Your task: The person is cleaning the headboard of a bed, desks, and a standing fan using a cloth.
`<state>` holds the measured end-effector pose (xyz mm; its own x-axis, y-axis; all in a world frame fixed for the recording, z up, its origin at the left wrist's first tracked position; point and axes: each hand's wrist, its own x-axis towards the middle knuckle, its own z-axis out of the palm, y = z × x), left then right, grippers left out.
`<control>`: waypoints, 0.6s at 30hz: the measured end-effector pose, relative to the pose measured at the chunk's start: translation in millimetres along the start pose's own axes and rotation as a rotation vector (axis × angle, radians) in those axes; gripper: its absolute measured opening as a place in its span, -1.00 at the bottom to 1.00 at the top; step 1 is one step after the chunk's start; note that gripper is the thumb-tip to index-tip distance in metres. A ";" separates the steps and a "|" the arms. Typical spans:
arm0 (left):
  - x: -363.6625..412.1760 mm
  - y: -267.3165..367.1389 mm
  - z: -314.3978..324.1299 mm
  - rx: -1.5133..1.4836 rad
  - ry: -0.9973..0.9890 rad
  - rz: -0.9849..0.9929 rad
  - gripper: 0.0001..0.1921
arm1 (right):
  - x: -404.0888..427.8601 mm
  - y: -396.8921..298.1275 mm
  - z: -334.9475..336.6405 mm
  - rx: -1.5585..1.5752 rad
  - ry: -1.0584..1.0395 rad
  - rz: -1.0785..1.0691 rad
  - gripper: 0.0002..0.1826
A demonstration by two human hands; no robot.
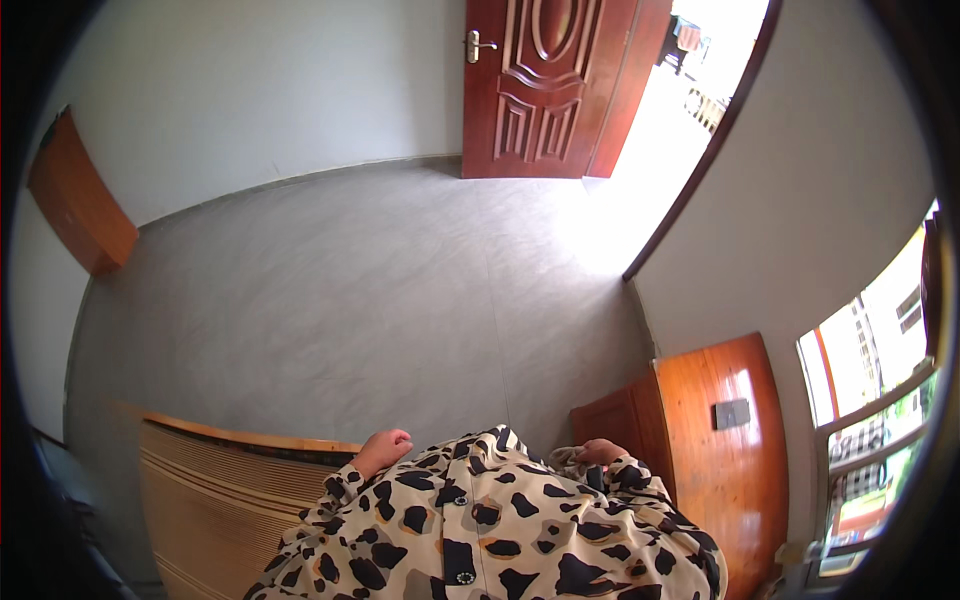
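Observation:
My left hand [382,451] hangs at my left side, its fingers curled in with nothing visible in them. Just beyond it runs the wooden edge of a bed [247,438] covered with a tan striped mat [217,502]. On the other side, my right hand [602,452] grips a crumpled greyish cloth [566,456], partly hidden by my patterned shirt [487,517]. Close to that hand stands a glossy wooden desk [720,480], with a small dark flat object [731,414] lying on its top.
Grey floor [337,300] stretches ahead of me. A red-brown panelled door [551,90] stands open beside a bright doorway [660,142]. Against the left wall is an orange-brown wooden piece of furniture [82,202]. A window [870,420] is beyond the desk at right.

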<state>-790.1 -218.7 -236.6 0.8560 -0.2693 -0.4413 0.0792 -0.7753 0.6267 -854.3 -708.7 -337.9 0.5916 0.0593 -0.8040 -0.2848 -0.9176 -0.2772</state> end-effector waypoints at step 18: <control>-163.4 -214.6 -29.4 0.129 -0.122 0.053 -0.68 | -46.4 -130.0 167.2 0.037 0.137 -0.347 -0.69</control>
<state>-931.9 8.5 -280.1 0.7881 -0.3729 -0.4898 -0.0370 -0.8229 0.5670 -970.9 -526.4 -352.5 0.7527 0.3085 -0.5816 -0.0752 -0.8373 -0.5415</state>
